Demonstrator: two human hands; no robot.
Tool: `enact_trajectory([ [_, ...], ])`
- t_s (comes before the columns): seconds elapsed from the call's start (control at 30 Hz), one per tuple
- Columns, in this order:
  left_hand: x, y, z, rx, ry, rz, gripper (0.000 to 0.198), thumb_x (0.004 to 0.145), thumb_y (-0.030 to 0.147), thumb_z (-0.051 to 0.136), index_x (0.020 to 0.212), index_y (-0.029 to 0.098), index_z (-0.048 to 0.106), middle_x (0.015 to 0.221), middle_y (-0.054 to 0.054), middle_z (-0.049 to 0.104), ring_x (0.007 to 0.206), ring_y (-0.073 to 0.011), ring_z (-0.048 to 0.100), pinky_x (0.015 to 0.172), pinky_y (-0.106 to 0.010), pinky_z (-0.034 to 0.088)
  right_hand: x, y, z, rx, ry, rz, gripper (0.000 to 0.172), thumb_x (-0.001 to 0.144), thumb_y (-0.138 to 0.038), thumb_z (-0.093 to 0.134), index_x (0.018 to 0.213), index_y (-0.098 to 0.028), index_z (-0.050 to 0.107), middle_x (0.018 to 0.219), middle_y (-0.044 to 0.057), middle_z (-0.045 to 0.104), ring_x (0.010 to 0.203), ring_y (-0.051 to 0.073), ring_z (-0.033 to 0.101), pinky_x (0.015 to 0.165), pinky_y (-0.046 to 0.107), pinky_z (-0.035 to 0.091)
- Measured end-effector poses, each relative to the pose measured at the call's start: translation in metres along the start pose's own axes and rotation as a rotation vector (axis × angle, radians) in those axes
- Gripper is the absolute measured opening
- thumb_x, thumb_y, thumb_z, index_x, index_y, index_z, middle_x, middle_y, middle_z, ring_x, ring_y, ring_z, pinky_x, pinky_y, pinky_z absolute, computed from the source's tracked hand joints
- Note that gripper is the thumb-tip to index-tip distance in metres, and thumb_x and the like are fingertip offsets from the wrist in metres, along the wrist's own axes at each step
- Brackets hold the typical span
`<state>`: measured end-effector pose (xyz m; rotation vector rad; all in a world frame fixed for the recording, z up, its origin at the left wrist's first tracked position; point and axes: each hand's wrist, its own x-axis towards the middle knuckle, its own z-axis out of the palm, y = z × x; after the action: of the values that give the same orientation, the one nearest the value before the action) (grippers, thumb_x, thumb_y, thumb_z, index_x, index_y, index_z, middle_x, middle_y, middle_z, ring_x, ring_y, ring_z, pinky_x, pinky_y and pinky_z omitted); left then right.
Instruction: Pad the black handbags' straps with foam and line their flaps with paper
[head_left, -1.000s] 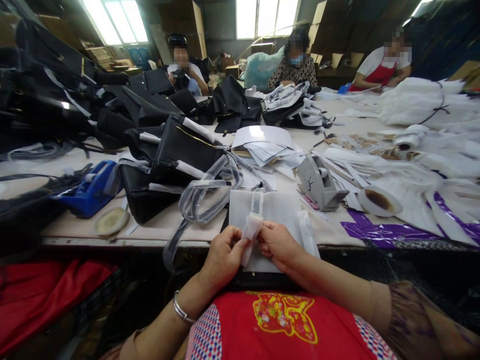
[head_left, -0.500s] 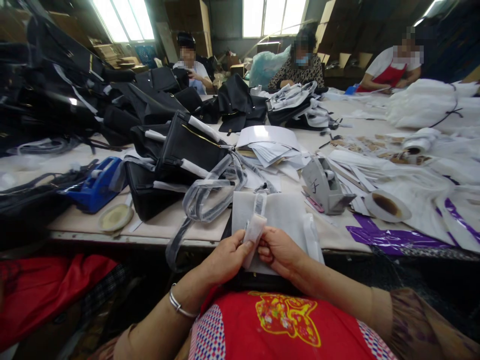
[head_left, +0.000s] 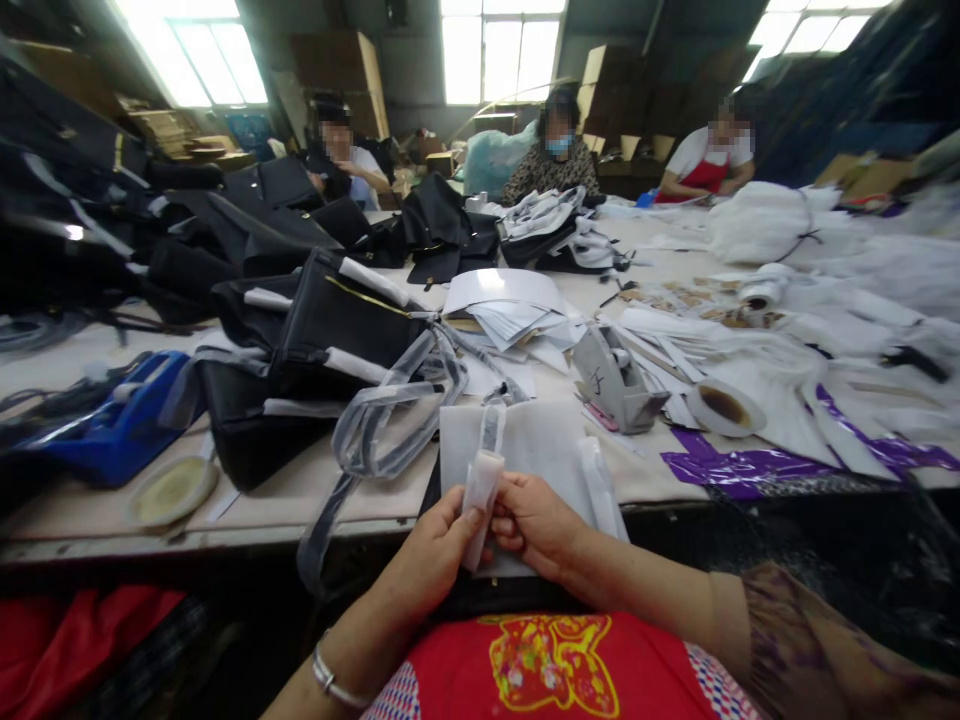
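In the head view, the rolled white foam wrap [head_left: 483, 505] lies between the hands, touching both, its long axis running near to far, far end leaning right. The left hand [head_left: 427, 560] grips its left side; the right hand [head_left: 544, 530] pinches its right edge.

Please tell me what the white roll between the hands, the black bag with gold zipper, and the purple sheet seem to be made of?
White roll: probably thin plastic foam sheet, matte; it looks cloudy, slightly translucent.
Black bag: leather or imitation leather, smooth; soft sheen, no visible weave.
Purple sheet: likely plastic film, glossy; bright highlights along creases.
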<state>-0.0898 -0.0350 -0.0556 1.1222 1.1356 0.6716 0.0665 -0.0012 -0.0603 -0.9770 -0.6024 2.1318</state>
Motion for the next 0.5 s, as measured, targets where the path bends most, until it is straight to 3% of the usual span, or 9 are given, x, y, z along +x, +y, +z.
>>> enact_trajectory([
  [0.13,0.004,-0.001,0.0,0.199,0.111,0.034,0.047,0.094,0.058,0.044,0.111,0.017,0.058,0.076,-0.001,0.063,0.065,-0.016,0.056,0.059,-0.025,0.045,-0.006,-0.01,0.002,0.045,-0.13,0.025,0.03,0.058,-0.025,0.072,0.083,-0.014,0.059,0.061,-0.005,0.051,0.051,0.006,0.043,0.046,0.018,0.032],
  [0.2,0.008,-0.002,0.0,0.275,0.149,0.069,0.05,0.092,0.061,0.045,0.109,0.017,0.06,0.078,-0.003,0.065,0.07,-0.0186,0.058,0.063,-0.027,0.048,-0.006,-0.013,0.003,-0.07,-0.062,-0.018,0.031,0.06,-0.027,0.075,0.084,-0.014,0.061,0.06,-0.005,0.052,0.051,0.007,0.044,0.046,0.019,0.033],
  [0.33,0.015,-0.007,0.0,0.3,0.195,0.119,0.055,0.088,0.065,0.049,0.111,0.018,0.063,0.102,-0.009,0.07,0.096,-0.0261,0.064,0.085,-0.034,0.053,0.001,-0.015,0.008,-0.291,0.191,-0.028,0.026,0.069,-0.033,0.075,0.082,-0.014,0.063,0.057,-0.006,0.049,0.046,0.007,0.038,0.041,0.019,0.025],
  [0.43,0.016,-0.01,-0.003,0.286,0.249,0.081,0.059,0.081,0.068,0.056,0.112,0.019,0.066,0.113,-0.011,0.069,0.117,-0.0312,0.059,0.096,-0.037,0.051,0.006,-0.016,0.011,-0.314,0.235,0.003,0.019,0.075,-0.031,0.071,0.08,-0.016,0.062,0.053,-0.007,0.046,0.043,0.007,0.035,0.038,0.02,0.023],
  [0.5,0.016,-0.01,-0.005,0.285,0.242,0.053,0.061,0.078,0.07,0.058,0.11,0.02,0.067,0.114,-0.01,0.069,0.12,-0.0323,0.057,0.097,-0.037,0.051,0.009,-0.015,0.01,-0.323,0.242,-0.013,0.016,0.076,-0.03,0.07,0.08,-0.016,0.062,0.052,-0.007,0.045,0.042,0.007,0.035,0.037,0.02,0.023],
])
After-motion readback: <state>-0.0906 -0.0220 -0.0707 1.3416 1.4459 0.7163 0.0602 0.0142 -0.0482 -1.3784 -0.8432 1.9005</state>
